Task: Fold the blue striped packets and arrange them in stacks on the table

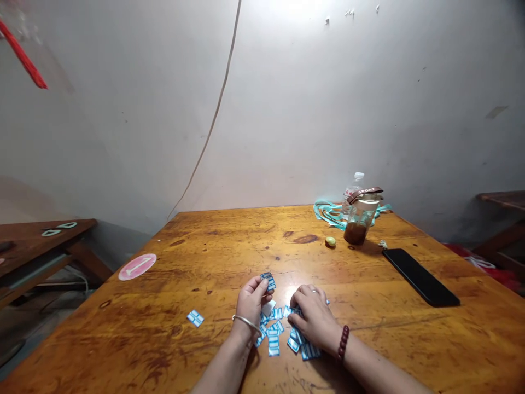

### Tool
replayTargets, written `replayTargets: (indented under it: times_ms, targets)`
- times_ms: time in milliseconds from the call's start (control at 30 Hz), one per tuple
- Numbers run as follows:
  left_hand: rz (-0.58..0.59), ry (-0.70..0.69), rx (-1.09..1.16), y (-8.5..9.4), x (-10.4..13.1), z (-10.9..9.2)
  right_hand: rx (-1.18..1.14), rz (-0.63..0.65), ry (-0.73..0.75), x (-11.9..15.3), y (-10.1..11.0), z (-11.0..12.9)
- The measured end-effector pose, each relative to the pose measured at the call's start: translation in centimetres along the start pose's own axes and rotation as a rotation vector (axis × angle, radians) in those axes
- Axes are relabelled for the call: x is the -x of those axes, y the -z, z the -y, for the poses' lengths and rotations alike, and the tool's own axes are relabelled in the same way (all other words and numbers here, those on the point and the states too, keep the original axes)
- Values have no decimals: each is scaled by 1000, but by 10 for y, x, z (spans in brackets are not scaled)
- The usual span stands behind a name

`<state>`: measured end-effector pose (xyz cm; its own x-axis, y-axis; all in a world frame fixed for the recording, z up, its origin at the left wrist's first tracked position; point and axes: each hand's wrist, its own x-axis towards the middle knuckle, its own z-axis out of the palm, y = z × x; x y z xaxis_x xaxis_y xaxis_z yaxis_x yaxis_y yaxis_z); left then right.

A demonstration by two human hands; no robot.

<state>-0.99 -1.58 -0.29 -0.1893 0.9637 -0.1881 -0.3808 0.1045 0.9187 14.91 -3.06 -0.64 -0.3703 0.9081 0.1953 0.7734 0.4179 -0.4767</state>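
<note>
My left hand (255, 298) pinches a small blue-and-white card (268, 281) between thumb and fingers, raised a little above the table. Below and beside it lies a loose pile of similar blue-and-white cards (274, 343), with one piece showing a plain white face (268, 308). Over the right part of this pile rests my right hand (314, 314), its fingers bent and the thumb apart from them, touching the cards; its fingertips are partly hidden. One separate card (195, 318) lies flat to the left of my left forearm.
On the wooden table (229, 241), a black phone (420, 276) lies to the right. Farther back stand a brown-strapped drink bottle (361, 219), a clear plastic bottle (353, 191), turquoise ribbon (328, 214) and a small greenish object (330, 242). A pink round sticker (137, 267) is at left.
</note>
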Motion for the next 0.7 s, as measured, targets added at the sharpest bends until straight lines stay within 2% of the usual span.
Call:
replayTargets:
  times_ms: [133,233,433,533,700]
  targets:
    - [1,10,-27,-1,1,1,-90,-3,0,-1,-2,-2]
    - [23,3,-59,-1,1,3,-184,-42,53,-2,1,0]
    - [165,-53,-200,-4,7,6,-458,-92,135,-2,11,2]
    - [247,-39,-260,-9,13,7,-452,-109,155,-3,12,0]
    - [301,-100,-350,-13,18,7,-385,-115,56,-3,12,-1]
